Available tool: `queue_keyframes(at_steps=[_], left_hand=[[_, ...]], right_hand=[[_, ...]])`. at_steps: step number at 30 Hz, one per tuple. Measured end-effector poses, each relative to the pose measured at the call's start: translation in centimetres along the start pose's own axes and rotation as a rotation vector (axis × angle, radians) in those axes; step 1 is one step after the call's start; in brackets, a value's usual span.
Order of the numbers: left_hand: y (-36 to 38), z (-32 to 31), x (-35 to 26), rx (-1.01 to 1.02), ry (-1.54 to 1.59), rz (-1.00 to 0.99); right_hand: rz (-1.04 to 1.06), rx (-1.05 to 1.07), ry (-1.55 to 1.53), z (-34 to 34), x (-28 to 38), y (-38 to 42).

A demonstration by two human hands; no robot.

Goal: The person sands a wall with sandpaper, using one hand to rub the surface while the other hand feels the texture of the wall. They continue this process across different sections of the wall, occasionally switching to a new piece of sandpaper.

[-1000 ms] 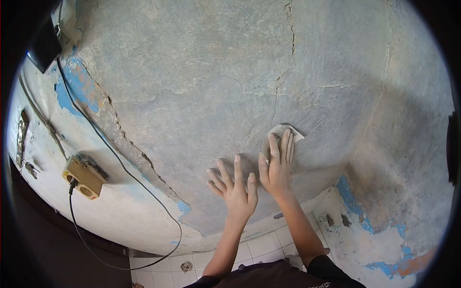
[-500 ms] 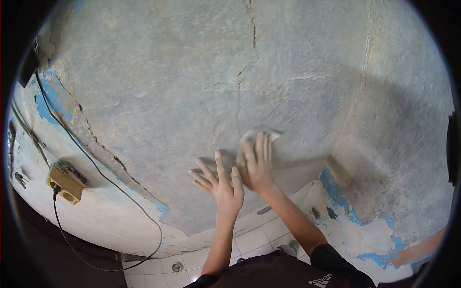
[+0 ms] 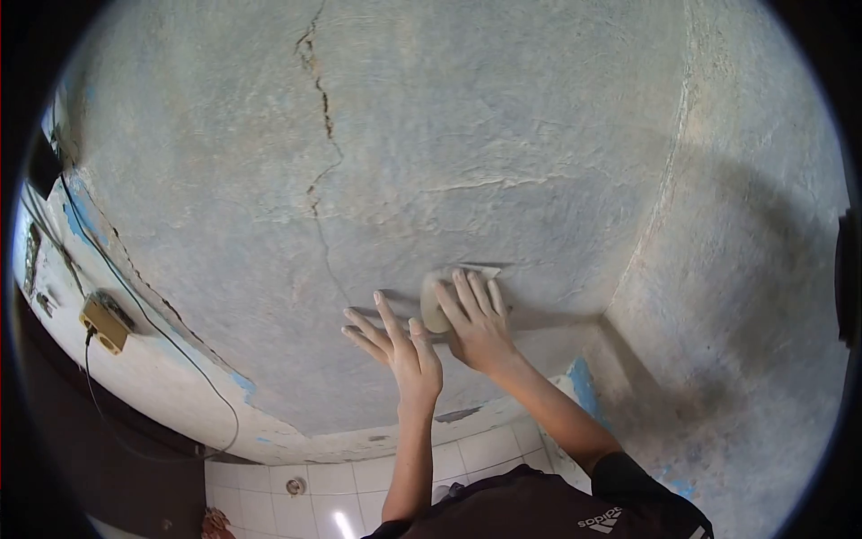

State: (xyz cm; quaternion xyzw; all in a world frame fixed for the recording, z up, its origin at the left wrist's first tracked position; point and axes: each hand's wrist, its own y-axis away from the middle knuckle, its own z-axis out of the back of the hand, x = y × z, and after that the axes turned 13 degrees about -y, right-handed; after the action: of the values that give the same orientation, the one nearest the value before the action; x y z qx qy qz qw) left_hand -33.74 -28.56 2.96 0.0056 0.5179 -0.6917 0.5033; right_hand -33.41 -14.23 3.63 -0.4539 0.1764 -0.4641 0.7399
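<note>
My right hand [image 3: 477, 322] lies with its fingers flat over a pale sheet of sandpaper [image 3: 435, 310], pressing it to the grey plastered wall [image 3: 503, 220]. A whitish corner of the sheet pokes out past the fingertips, and a beige part shows left of the hand; the rest is hidden under the fingers. Just to the left, my left hand [image 3: 401, 357] is open, fingers spread, its fingertips at the wall surface with nothing in it. Both hands look dusty. A jagged crack [image 3: 325, 108] runs down the wall above and left of my hands.
At the left, a yellowish socket box [image 3: 106, 325] with a plugged-in black cable [image 3: 193, 357] sits on the wall. An inside corner [image 3: 620, 287] stands at the right, with peeling blue paint [image 3: 582, 384] low down. White floor tiles [image 3: 332, 481] lie below.
The view has turned to the right, so the crack and socket sit farther left. Both hands have moved right along the wall, the right one with the sandpaper under it.
</note>
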Motion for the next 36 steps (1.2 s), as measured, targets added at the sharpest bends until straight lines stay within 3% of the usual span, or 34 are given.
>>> queue_keyframes(at_steps=[4,6,10,14,16,22,26,28,30,32,36], left_hand=[[0.9,-2.2,-3.0,0.009,0.007,0.066],[1.0,-3.0,-4.2,-0.002,0.003,0.095],[1.2,-4.2,-5.3,-0.011,-0.065,0.127],[1.2,-4.9,-5.8,-0.021,-0.098,0.13],[1.2,-5.0,-5.9,-0.028,-0.119,0.126],[1.5,-4.1,-6.0,0.001,-0.102,0.132],[1.6,-3.1,-5.1,0.029,-0.091,0.095],[1.4,-2.3,-4.3,0.054,-0.114,0.081],[1.2,-1.5,-3.0,0.081,-0.133,0.069],[0.4,-0.3,-0.7,0.045,-0.218,0.079],[-1.3,2.8,1.9,-0.013,-0.181,0.082]], right_hand=[[-0.02,-0.012,0.0,4.8,-2.8,-2.4],[-0.033,-0.202,0.049,7.5,-4.4,-5.1],[-0.039,-0.192,0.032,7.2,-6.7,-2.8],[-0.082,-0.006,-0.005,3.2,-7.7,5.0],[-0.099,0.063,0.0,4.0,-7.6,4.4],[-0.075,-0.273,0.004,8.4,-8.0,-3.6],[-0.065,-0.135,-0.047,5.2,-5.0,-0.7],[0.02,0.127,-0.103,4.0,-3.7,0.5],[0.045,0.093,-0.028,4.0,-3.8,-1.2],[-0.035,-0.102,0.079,5.8,-3.1,-4.7],[-0.116,-0.259,0.049,5.7,-0.8,-7.4]])
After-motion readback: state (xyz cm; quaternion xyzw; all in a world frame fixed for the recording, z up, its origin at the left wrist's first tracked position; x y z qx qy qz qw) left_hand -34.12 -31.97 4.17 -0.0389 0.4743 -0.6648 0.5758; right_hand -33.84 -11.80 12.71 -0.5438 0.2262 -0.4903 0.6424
